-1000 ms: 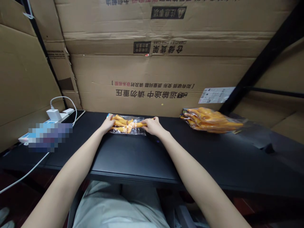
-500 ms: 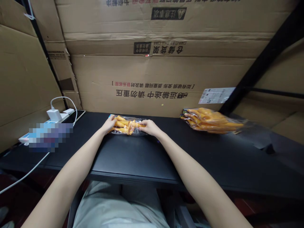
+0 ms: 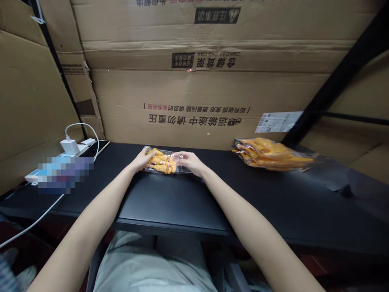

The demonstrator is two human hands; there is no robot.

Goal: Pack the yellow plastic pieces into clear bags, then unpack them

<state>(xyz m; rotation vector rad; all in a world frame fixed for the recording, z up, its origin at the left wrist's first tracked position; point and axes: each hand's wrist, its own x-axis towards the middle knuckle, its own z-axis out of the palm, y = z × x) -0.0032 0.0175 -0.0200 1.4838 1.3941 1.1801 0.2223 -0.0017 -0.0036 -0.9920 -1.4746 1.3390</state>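
Note:
A clear plastic bag with several long, knobbly orange-yellow pieces inside lies flat on the black table. My left hand is closed on its left end, where a bit of blue shows at the top corner. At the right end, my right hand has thumb and fingers closed on the bag's plastic. What exactly the orange-yellow pieces are, I cannot make out.
Further right lies a stack of similar bags with orange-yellow pieces. At the left are a power strip with a white charger, a cable and a phone. A cardboard wall stands behind the table.
The left end of the bag and my left hand have shifted slightly right. The orange-yellow pieces inside now lie closer together, and my right hand's fingers have changed position on the plastic.

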